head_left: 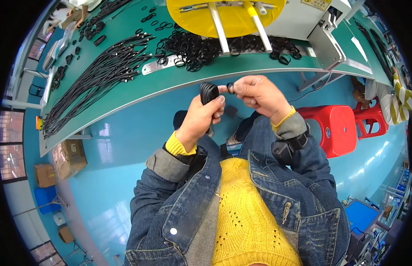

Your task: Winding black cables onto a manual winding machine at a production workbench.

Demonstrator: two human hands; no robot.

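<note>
A coiled black cable point(209, 92) stands upright in my left hand point(198, 116), whose fingers and thumb are wrapped round its lower part. To its right, my right hand point(261, 95) pinches a small black ring-shaped band point(230, 88) between thumb and fingers. The left forefinger reaches across toward that band; whether its tip passes through the loop is hard to tell. Both hands are in front of the table's near edge, above my lap. On the green table point(166, 85) beyond them lie a heap of similar black bands point(192, 51) and a bundle of straight black cables point(97, 80).
A machine with a round yellow plate point(223, 20) and white rods overhangs the table. A metal ruler point(159, 65) lies along its near side. Red stools point(337, 131) stand on the right, cardboard boxes point(69, 158) on the left. Part of another person point(399, 95) shows at far right.
</note>
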